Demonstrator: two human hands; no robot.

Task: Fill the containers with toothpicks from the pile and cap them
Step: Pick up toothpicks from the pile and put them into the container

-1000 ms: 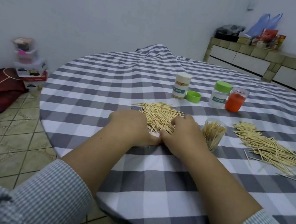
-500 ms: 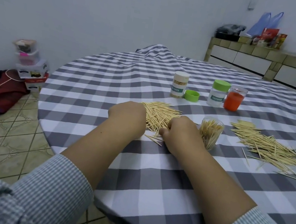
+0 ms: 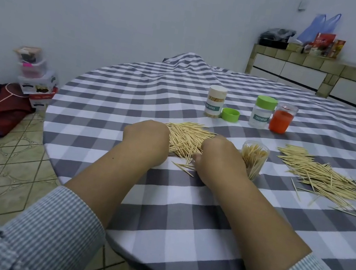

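A pile of toothpicks (image 3: 186, 136) lies on the checked tablecloth (image 3: 184, 206) between my hands. My left hand (image 3: 146, 139) rests knuckles-up on the pile's left edge, its fingers curled under and hidden. My right hand (image 3: 218, 155) sits at the pile's right side, thumb and fingers pinching a few toothpicks near its front corner. A clear open container (image 3: 253, 160), partly full of toothpicks, stands just right of my right hand. Behind stand a full uncapped container (image 3: 215, 102), a loose green cap (image 3: 230, 115) and a green-capped container (image 3: 262, 112).
A second toothpick pile (image 3: 319, 176) spreads at the right. An orange jar (image 3: 281, 118) stands beside the capped container. A few stray toothpicks (image 3: 183, 168) lie in front of the pile. The table edge curves at the left, with boxes and bags (image 3: 36, 79) on the floor.
My hands were touching at the pile's front; they have drawn apart and shifted a little farther onto the pile. A few loose toothpicks now lie on the cloth between them.
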